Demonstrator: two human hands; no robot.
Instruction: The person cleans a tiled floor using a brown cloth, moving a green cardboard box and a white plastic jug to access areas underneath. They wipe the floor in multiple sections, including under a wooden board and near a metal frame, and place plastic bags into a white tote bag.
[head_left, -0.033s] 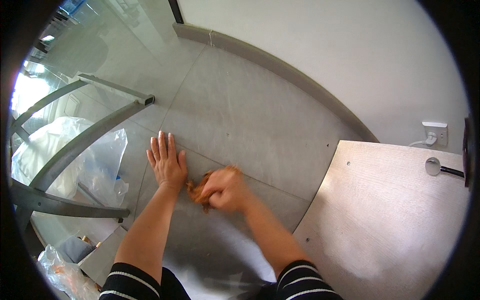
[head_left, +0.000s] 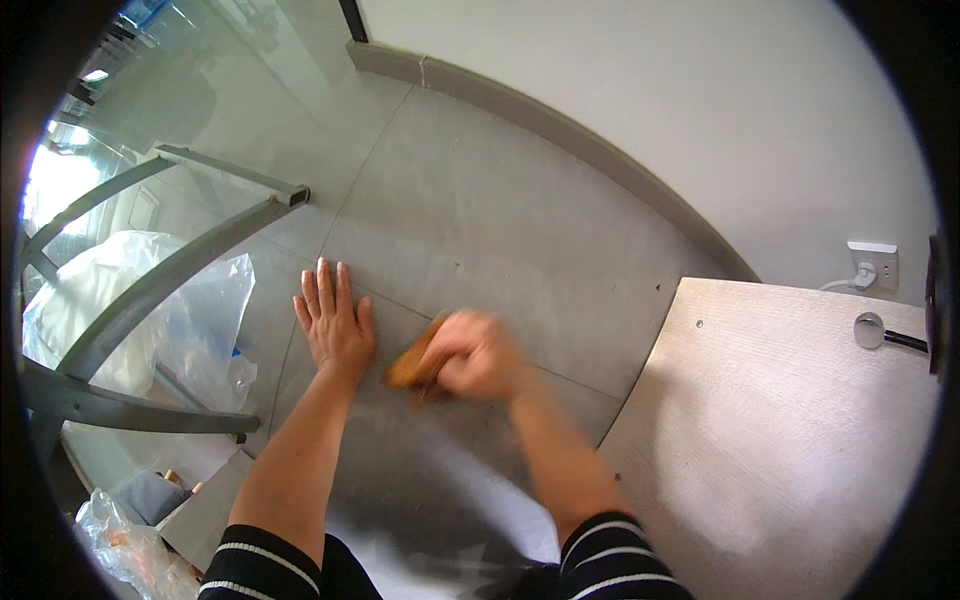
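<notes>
My left hand (head_left: 337, 322) lies flat on the grey tiled floor (head_left: 520, 230), its fingers stretched out and pointing away from me. Just to the right of it, my right hand (head_left: 478, 355) is closed around a crumpled orange-brown cloth (head_left: 413, 368). The cloth is pressed against the floor and pokes out to the left of the fist. Both the right hand and the cloth are smeared by motion, and part of the cloth is hidden under the fingers.
A grey metal frame (head_left: 175, 270) stands at left, with a clear plastic bag (head_left: 215, 310) behind it. At right is a pale wooden board (head_left: 770, 430). Along the back runs a white wall (head_left: 640, 90) with a grey skirting board (head_left: 560, 120) and a socket (head_left: 872, 265).
My right hand has shifted right and slightly away from me with the cloth, which now looks more stretched out. The left hand stays in place.
</notes>
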